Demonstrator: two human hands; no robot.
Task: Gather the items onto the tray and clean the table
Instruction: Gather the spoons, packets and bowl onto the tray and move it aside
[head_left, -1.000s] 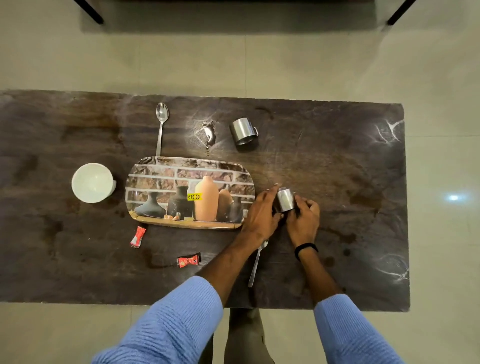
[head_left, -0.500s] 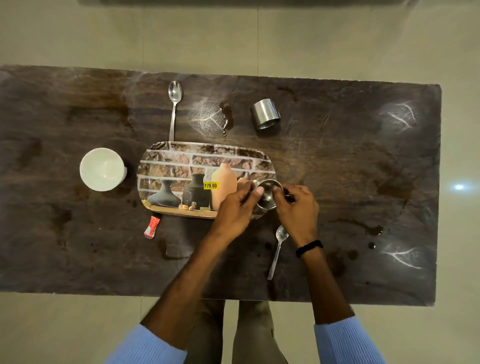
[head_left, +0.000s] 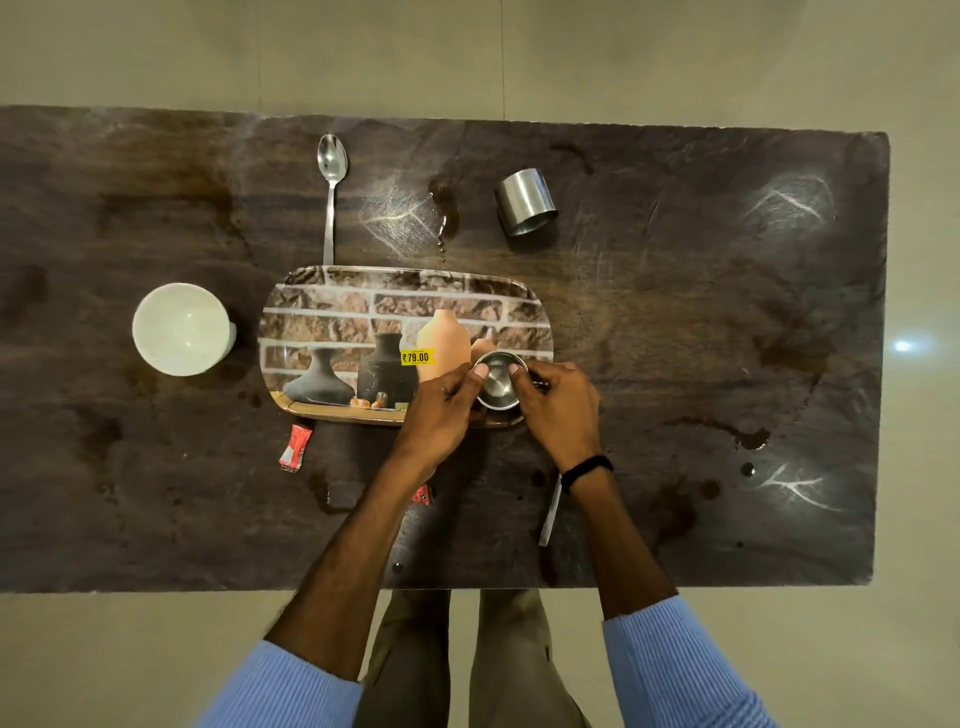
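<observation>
A printed tray (head_left: 363, 301) with a brick-and-vase picture lies mid-table. A small steel cup (head_left: 497, 385) stands upright on the tray's right end, mouth up. My left hand (head_left: 441, 410) and my right hand (head_left: 558, 410) both grip its rim from either side. A second steel cup (head_left: 524, 202) stands behind the tray. A spoon (head_left: 331, 192) lies behind the tray's left part. Another spoon (head_left: 549, 512) is partly hidden under my right wrist. A white cup (head_left: 179, 328) sits left of the tray. A red sachet (head_left: 295, 448) lies in front of the tray; another red sachet (head_left: 422, 494) peeks out beside my left forearm.
The dark stone table (head_left: 701, 322) carries brown liquid stains, one spill (head_left: 445, 208) behind the tray and drops (head_left: 748, 439) at the right. The table's near edge runs just in front of my legs. Pale floor tiles surround it.
Both hands have carried the small steel cup leftward from the bare table onto the tray's right end, and it now stands mouth up. The camera view has shifted.
</observation>
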